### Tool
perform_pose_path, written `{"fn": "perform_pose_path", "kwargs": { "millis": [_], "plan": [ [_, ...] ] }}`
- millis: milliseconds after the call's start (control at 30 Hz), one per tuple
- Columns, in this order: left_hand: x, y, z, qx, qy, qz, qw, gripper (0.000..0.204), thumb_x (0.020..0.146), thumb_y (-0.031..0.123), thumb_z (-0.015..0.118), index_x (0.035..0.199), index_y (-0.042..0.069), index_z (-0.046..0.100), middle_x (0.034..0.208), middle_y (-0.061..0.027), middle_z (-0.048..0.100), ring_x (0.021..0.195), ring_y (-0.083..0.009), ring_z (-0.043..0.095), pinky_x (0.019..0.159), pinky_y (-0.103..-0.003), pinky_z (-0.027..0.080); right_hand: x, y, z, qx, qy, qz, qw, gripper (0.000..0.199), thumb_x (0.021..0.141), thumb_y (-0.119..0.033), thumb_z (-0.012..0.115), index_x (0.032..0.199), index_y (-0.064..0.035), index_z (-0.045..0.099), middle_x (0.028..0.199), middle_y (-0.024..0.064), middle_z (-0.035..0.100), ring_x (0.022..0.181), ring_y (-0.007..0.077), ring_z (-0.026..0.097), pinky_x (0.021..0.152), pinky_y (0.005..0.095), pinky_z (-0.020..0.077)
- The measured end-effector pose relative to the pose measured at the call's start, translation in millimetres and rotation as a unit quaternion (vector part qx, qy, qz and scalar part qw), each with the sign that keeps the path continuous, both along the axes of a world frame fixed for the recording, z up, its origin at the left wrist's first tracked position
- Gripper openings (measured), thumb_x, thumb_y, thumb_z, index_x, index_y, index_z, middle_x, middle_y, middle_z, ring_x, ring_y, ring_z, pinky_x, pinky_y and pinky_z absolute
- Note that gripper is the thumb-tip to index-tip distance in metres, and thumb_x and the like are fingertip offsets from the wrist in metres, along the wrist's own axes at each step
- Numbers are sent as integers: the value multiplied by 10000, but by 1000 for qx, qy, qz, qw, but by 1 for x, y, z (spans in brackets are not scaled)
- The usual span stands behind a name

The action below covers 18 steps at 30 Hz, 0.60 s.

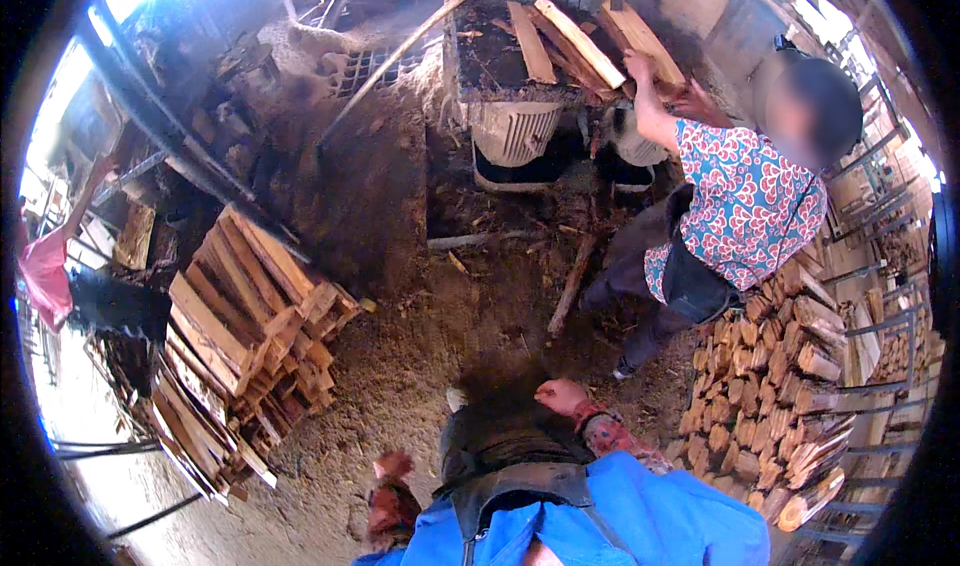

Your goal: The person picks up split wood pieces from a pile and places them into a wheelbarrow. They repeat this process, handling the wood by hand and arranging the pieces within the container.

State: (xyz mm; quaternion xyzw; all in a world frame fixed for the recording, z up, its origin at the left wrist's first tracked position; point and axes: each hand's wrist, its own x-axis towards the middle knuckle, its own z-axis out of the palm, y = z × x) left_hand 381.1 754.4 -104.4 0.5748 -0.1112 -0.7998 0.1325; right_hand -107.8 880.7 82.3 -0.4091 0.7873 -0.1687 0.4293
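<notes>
A dirt floor [400, 386] spreads around you between two near woodpiles: the left stack [240, 336], closer to your left hand [393, 466], and the right stack [760, 396]. Their pieces lie aligned, presumably for stability. Your right hand [562, 396] looks empty, fingers loosely curled; blur hides whether your left fingers grip anything. At the far bench [488, 66], one co-worker [745, 206] touches one of at least four planks [580, 41].

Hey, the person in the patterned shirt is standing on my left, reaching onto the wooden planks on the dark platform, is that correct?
Not quite: in the head view, the person in the patterned shirt stands on your right, not your left. The rest holds: that person is reaching onto the wooden planks on the dark platform.
</notes>
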Motion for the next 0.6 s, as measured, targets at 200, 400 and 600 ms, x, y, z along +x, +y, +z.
{"fn": "perform_pose_path", "kwargs": {
  "millis": [200,400,600],
  "plan": [
    [-96,-184,17,-130,5,38,991,218,879,163,672,799,-39,657,681,-139,670,579,-221,659,459,-318,497,-37,-41,-26,32,4,-38,999,349,838,-411,665,960,-90,729,858,128,721,817,311,691,738,433,538],
    [-223,-219,76,-252,-107,-125,953,239,875,200,676,873,-38,660,744,-155,681,623,-242,680,503,-337,547,-100,-111,-51,27,-34,-10,999,316,892,-333,663,1078,-81,708,930,103,732,855,251,693,776,393,536],
    [-291,-197,102,-195,-96,-74,973,254,879,189,671,920,-62,654,811,-146,696,667,-231,694,563,-340,582,-179,-188,-20,-30,-23,-6,999,342,858,-407,653,955,-86,724,931,137,718,860,336,680,762,455,534]
  ]
}}
